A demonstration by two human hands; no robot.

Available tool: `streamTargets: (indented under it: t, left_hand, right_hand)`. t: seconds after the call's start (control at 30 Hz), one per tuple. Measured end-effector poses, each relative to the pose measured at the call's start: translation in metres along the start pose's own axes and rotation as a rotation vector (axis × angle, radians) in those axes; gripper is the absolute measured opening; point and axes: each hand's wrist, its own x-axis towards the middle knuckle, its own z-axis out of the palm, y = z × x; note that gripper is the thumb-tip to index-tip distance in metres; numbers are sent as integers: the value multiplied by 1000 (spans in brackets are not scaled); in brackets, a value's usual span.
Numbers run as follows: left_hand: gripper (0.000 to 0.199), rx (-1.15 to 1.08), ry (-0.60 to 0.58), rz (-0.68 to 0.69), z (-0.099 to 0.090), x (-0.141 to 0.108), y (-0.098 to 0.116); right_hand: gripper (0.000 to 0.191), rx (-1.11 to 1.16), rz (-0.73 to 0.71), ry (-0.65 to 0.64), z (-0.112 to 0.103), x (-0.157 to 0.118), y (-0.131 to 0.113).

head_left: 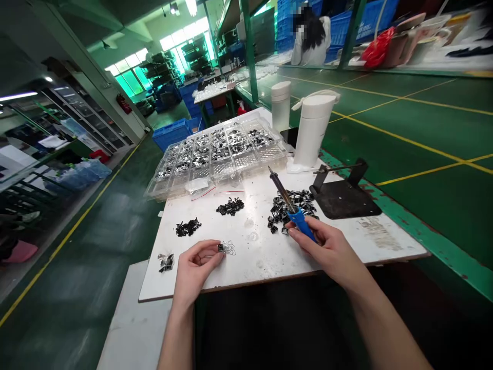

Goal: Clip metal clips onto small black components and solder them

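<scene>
Between the thumb and fingers of my left hand [199, 264] is a small black part [221, 247], held low over the front of the white board [239, 267]. Thin wire pieces [230, 248] show just right of it. My right hand [323, 242] grips the blue handle of a soldering iron [301, 224], whose tip points up and to the left. Behind the iron spreads a pile of black parts [277, 208]. Two heaps of small black pieces, one at the centre [230, 206] and one at the left [188, 226], lie beyond my left hand.
A clear compartment tray [215, 169] of shiny parts stands at the back. Two white bottles [313, 131] [281, 105] and a black iron stand [344, 198] are at the right. Small parts [166, 262] lie near the left edge. A person [311, 38] is far behind.
</scene>
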Motion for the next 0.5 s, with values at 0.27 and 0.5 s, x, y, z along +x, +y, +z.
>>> streamTargets:
  t: [0.27, 0.5]
  left_hand:
    - [11, -35, 2, 55, -1, 3, -4]
    - [13, -95, -20, 61, -2, 2, -3]
  right_hand:
    - [45, 15, 15, 18, -2, 6, 14]
    - [44, -182, -75, 44, -2, 12, 22]
